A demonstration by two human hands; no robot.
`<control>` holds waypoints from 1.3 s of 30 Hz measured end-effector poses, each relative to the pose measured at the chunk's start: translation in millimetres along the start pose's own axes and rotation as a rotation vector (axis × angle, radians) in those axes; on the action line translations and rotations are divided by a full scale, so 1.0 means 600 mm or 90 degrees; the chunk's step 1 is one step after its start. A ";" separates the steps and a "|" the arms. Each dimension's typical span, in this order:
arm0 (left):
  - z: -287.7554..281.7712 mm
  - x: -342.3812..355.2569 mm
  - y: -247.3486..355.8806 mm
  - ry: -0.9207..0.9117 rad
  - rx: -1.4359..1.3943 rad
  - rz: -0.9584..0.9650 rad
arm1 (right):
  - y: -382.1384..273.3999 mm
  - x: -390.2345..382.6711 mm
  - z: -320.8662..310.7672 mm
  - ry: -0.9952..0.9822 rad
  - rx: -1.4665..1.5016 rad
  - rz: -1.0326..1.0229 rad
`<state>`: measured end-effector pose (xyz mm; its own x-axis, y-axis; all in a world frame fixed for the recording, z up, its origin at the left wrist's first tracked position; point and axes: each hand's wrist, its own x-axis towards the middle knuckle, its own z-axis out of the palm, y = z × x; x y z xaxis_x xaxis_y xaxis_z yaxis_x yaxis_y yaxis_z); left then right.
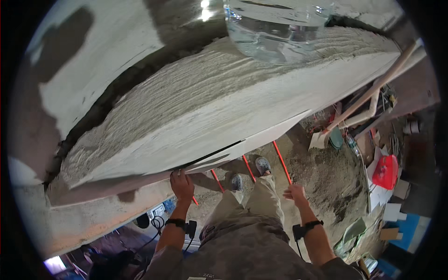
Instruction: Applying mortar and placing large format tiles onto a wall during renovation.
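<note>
My left hand (182, 185) is at the near lower edge of a long pale slab (186, 133), its fingers extended and apart against the edge. Along the slab's top runs a thick, ridged layer of grey mortar-like material (172, 84). My right hand (295, 192) is lower and to the right, clear of the slab, with its fingers bent toward the left. It overlaps the lower end of a thin red rod (282, 162); whether it grips the rod is not clear. A clear plastic vessel (280, 39) stands out at the top, cut off by the picture's edge.
Two more red rods (248, 168) show near my shoes (262, 165). A dirt pile (326, 172) lies to the right, with a red plastic item (385, 171) and cardboard beyond. Pinkish pipes (373, 88) slant at the upper right. A dark gap (116, 86) runs behind the slab.
</note>
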<state>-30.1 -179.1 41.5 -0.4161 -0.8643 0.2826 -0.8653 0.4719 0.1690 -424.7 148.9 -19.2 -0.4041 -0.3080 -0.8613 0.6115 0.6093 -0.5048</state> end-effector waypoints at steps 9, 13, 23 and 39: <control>0.039 -0.057 -0.092 0.102 -0.290 -0.438 | -0.017 -0.021 0.016 0.003 -0.109 -0.094; 0.069 -0.061 -0.130 0.130 -0.345 -0.366 | -0.068 -0.021 0.082 0.037 -0.382 -0.230; 0.046 -0.055 -0.096 0.065 -0.371 -0.433 | -0.262 -0.096 0.402 -0.024 -0.949 -0.970; 0.043 -0.145 0.045 0.121 -1.180 -1.053 | -0.228 0.007 0.323 -0.187 -1.229 -0.614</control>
<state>-24.6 -95.4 -2.7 0.1184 -0.5556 -0.8230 0.7065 -0.5352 0.4630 -378.0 -77.5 34.8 0.1188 -0.8430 -0.5246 -0.9856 -0.0363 -0.1649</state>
